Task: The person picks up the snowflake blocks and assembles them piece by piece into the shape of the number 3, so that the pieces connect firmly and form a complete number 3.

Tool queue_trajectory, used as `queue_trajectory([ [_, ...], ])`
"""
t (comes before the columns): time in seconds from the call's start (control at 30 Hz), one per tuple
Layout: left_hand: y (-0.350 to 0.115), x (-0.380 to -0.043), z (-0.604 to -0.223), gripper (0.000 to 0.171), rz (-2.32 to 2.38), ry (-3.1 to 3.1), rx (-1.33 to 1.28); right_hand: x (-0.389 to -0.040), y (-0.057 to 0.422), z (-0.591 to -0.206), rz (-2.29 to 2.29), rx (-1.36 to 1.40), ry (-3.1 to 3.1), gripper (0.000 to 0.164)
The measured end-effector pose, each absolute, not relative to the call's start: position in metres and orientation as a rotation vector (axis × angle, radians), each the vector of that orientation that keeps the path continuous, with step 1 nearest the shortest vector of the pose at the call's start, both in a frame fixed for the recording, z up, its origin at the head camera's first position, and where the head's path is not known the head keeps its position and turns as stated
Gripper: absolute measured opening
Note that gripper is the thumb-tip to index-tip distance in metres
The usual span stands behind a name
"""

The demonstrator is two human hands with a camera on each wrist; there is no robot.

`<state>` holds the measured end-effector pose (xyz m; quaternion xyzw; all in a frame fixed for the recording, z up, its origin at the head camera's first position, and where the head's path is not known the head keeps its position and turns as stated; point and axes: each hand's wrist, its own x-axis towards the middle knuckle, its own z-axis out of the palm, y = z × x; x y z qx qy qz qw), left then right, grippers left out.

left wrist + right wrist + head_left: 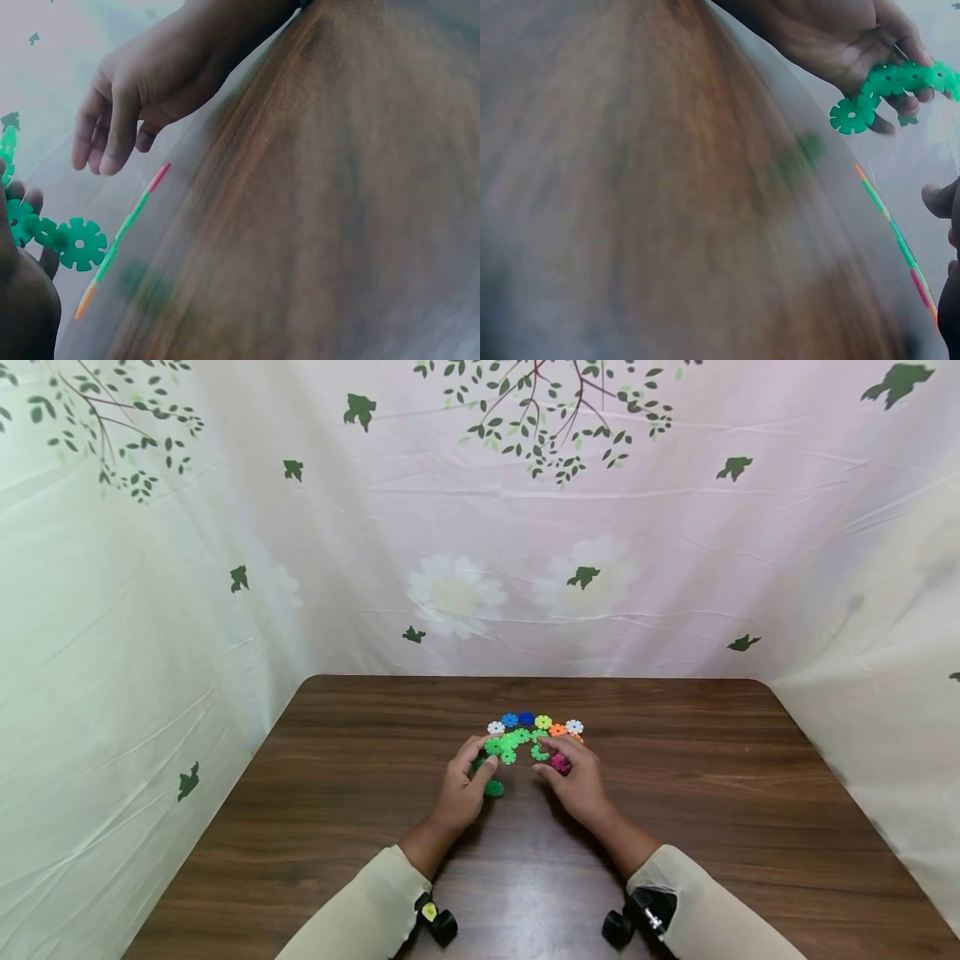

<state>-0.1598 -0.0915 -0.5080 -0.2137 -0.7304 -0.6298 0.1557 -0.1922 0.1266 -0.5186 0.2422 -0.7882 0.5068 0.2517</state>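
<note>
My left hand (463,785) grips a bent chain of green snowflake-shaped plastic discs (853,115), raised off the tabletop. One end of this chain hangs below the palm, and its other part runs out past the fingertips. Across from it, my right hand (579,778) hovers with loosely bent fingers, nothing between them in the left wrist view. Below it lies a flat group of coloured discs, seen edge-on as a thin strip (124,232) in that view. A pink disc (560,763) shows beside the right thumb, partly covered by the hand.
Blue (527,718), yellow-green (543,722), orange (557,730) and white discs (574,727) form an arc just beyond the hands. The brown wooden table (337,827) reaches back to a hanging cloth (480,510) printed with leaves. Black wrist cameras (442,928) hang at both cuffs.
</note>
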Motion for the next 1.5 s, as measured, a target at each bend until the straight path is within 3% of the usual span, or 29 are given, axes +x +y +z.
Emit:
queue_trajectory([
  [0.47,-0.091,-0.161,-0.510,0.039,-1.887,-2.041,-0.639,-0.217,0.127,-0.522,1.153,0.539,-2.342,0.039],
  [1.07,-0.090,-0.161,-0.511,0.036,-1.969,-1.949,-0.578,-0.220,0.131,-0.519,0.990,0.457,-2.646,0.036],
  [1.5,-0.092,-0.159,-0.509,0.046,-1.913,-2.039,-0.557,-0.222,0.133,-0.520,1.008,0.491,-2.687,0.023],
])
